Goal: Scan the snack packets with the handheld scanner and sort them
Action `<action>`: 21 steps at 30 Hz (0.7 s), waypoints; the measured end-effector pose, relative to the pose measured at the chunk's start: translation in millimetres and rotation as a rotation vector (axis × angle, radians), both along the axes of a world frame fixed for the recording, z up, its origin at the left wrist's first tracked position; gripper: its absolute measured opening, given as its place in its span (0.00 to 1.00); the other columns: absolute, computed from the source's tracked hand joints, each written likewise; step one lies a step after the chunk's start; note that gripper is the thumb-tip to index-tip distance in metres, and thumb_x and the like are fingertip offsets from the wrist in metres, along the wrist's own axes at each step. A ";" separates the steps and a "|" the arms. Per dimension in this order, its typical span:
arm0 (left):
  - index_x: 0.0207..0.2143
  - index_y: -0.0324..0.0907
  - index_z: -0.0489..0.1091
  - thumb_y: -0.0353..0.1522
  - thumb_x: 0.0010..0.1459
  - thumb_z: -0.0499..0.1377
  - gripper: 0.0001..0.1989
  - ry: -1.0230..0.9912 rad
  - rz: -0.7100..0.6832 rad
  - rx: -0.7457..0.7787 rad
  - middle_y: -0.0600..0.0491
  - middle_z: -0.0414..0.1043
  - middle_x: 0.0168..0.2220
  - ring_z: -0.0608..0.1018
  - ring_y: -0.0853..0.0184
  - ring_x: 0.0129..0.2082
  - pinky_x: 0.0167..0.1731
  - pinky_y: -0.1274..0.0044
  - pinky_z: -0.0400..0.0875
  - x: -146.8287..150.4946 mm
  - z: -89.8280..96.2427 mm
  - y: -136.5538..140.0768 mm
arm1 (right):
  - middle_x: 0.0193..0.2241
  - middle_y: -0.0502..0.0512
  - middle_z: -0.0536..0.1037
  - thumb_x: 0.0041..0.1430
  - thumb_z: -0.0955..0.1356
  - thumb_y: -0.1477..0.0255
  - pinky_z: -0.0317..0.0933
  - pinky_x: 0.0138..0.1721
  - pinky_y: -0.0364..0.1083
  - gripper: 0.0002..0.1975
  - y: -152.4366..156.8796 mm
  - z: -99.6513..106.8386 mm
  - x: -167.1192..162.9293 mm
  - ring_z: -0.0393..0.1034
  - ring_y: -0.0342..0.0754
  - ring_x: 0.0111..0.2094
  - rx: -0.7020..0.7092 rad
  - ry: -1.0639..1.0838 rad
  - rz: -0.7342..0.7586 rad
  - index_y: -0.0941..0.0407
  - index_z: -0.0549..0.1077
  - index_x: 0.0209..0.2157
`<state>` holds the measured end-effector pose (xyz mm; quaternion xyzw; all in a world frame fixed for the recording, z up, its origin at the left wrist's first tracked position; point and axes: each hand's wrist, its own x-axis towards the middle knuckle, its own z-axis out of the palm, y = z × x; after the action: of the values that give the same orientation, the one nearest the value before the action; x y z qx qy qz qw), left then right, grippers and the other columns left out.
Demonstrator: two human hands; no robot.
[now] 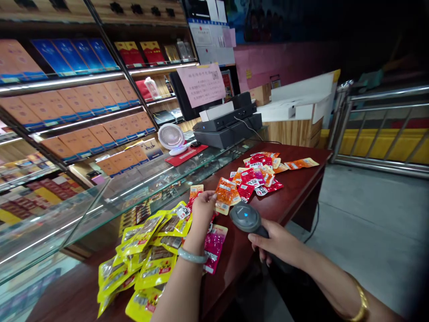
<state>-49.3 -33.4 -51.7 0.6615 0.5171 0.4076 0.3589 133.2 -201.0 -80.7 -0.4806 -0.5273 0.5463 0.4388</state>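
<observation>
My left hand (204, 206) pinches the edge of an orange snack packet (227, 191) above the dark red table (284, 197). In my right hand (273, 239) is a grey handheld barcode scanner (246, 218), its blue light showing and its head close to that packet. A heap of yellow snack packets (157, 264) lies left of my left forearm. Partly hidden behind that wrist is a magenta packet (215, 248). Farther along the table, red and orange packets (253, 176) are piled loosely, with an orange packet (300, 164) at the far right of them.
A glass display counter (124, 192) runs along the table's left side. On it stand a small white fan (170, 136) and a dark cash drawer (228, 129) below a monitor with a pink notice (201, 85). Metal railings (385, 129) stand to the right.
</observation>
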 end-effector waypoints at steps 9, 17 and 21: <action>0.44 0.37 0.72 0.36 0.55 0.60 0.16 -0.203 -0.069 -0.155 0.50 0.77 0.34 0.75 0.72 0.20 0.18 0.79 0.71 3.6 -5.6 0.3 | 0.30 0.50 0.72 0.56 0.69 0.54 0.65 0.17 0.39 0.21 1.4 -5.8 4.7 0.70 0.42 0.23 0.009 0.010 0.015 0.56 0.68 0.43; 0.60 0.43 0.65 0.33 0.53 0.63 0.30 -0.090 -0.403 -0.093 0.46 0.70 0.57 0.72 0.57 0.57 0.56 0.64 0.68 28.2 -26.4 -9.8 | 0.24 0.46 0.70 0.57 0.69 0.55 0.65 0.18 0.40 0.20 4.8 -10.3 9.8 0.69 0.42 0.21 -0.008 0.025 0.027 0.56 0.67 0.43; 0.62 0.43 0.63 0.33 0.59 0.58 0.27 0.445 -0.287 0.250 0.46 0.68 0.59 0.70 0.57 0.60 0.60 0.64 0.63 20.2 -12.9 -13.0 | 0.25 0.47 0.71 0.57 0.69 0.55 0.65 0.18 0.39 0.20 6.7 -13.9 11.3 0.69 0.42 0.21 -0.014 0.040 0.042 0.56 0.67 0.42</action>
<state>-29.2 -46.3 -64.6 0.8403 0.4299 0.2579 0.2064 144.5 -194.4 -94.6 -0.4616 -0.5244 0.5685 0.4343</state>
